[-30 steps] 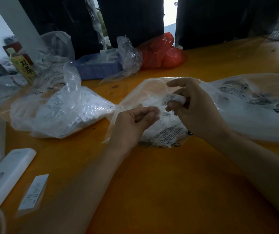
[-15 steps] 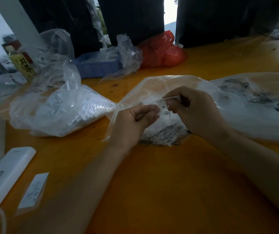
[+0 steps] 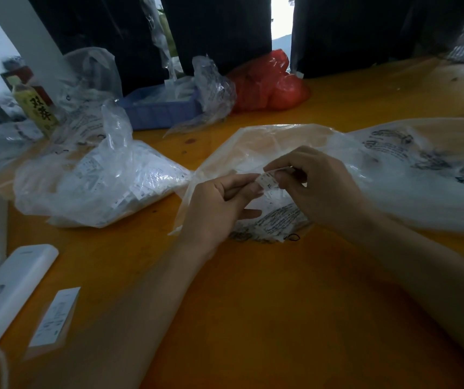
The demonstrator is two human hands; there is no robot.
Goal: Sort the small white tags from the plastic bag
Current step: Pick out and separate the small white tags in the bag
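Observation:
A small white tag (image 3: 267, 181) printed with a size mark sits between my two hands above a flat clear plastic bag (image 3: 256, 153) on the orange table. My right hand (image 3: 317, 186) pinches the tag's right end with thumb and forefinger. The thumb and forefinger of my left hand (image 3: 219, 203) meet the tag's left edge and pinch it. A fuller clear bag (image 3: 98, 181) holding several white tags lies to the left. Another printed clear bag (image 3: 421, 169) spreads out on the right.
A blue tray (image 3: 160, 110) with crumpled plastic and a red bag (image 3: 267, 82) stand at the back. A yellow bottle (image 3: 38, 108) is at the far left. A white device (image 3: 9, 287) and a paper label (image 3: 56, 315) lie near the front left edge.
My right hand has brought the tag down and leftward to my left hand. My left fingers have uncurled a little and taken hold of the tag's left edge.

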